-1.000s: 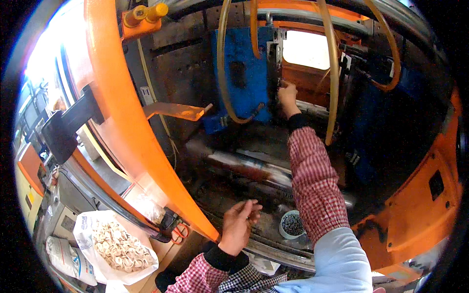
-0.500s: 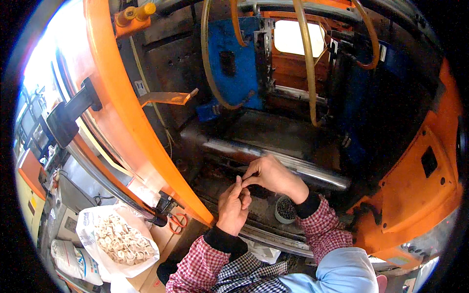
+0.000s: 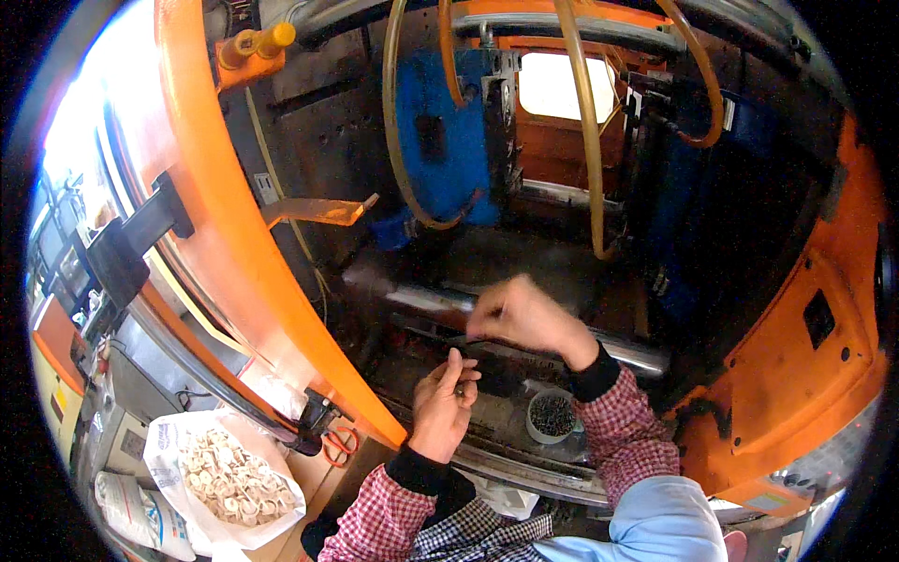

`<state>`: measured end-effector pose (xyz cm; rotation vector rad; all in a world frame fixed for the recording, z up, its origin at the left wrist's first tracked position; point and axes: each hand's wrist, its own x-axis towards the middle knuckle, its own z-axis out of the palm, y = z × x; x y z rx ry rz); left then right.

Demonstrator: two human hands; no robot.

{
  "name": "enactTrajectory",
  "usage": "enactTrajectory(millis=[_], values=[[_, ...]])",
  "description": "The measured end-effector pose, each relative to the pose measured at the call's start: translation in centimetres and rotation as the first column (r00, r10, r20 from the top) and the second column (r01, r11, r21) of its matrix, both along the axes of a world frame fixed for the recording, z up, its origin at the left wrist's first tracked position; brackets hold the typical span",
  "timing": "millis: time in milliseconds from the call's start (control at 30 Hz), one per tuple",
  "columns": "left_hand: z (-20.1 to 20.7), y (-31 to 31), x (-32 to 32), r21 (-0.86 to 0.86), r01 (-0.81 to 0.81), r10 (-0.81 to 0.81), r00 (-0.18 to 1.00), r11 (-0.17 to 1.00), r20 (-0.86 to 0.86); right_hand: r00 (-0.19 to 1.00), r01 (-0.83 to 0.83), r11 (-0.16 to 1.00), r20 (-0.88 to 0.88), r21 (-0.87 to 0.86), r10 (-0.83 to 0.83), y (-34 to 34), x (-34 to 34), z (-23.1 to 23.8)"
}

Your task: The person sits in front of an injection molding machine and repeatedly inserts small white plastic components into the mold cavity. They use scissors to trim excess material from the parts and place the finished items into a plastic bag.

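We see the left hand (image 3: 444, 405) half-curled, right hand (image 3: 529, 320) seemingly pinching, contents unclear; pieces (image 3: 552, 416) beside its wrist look light, stiff, edge-grippable.

Harsh white light floods in at the upper left, washing out the background there and paling the curved, glossy orange metal frame (image 3: 239, 220). The bright white, rounded rectangular opening (image 3: 567, 86) at the back is blown out too. Between them, the dark metal machine interior (image 3: 758, 253) sinks into deep, grainy shadow, dimmest toward the right. Glare streaks the polished cylindrical steel bar (image 3: 637, 356). Motion blur smears the bare right hand (image 3: 529, 317); the bare left hand (image 3: 442, 405) looks sharper. Fisheye distortion bends straight edges, and black vignetting rings the view.
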<state>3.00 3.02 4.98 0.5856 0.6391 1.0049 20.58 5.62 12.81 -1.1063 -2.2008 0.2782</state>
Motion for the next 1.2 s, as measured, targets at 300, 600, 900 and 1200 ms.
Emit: enactTrajectory(millis=[300, 600, 900, 1200], values=[[-0.9, -1.4, -0.1, 0.089, 0.135, -0.128, 0.988, 0.987, -0.082, 0.372, 0.922, 0.326, -0.702, 0.207, -0.607, 21.0, 9.9, 4.6], [-1.3, -1.6, -0.9, 0.037, 0.100, -0.096, 0.991, 0.994, -0.095, 0.310, 0.937, 0.321, -0.758, 0.140, -0.574, 27.6, 12.1, 6.5], [-1.3, -1.5, -0.7, 0.045, 0.089, -0.085, 0.993, 0.995, -0.084, 0.363, 0.919, 0.347, -0.740, 0.185, -0.567, 26.6, 12.3, 7.0], [-2.2, -2.0, -0.7, 0.107, 0.067, -0.065, 0.998, 0.992, -0.015, 0.455, 0.889, 0.366, -0.599, 0.273, -0.658, 27.9, 12.4, 5.6]])
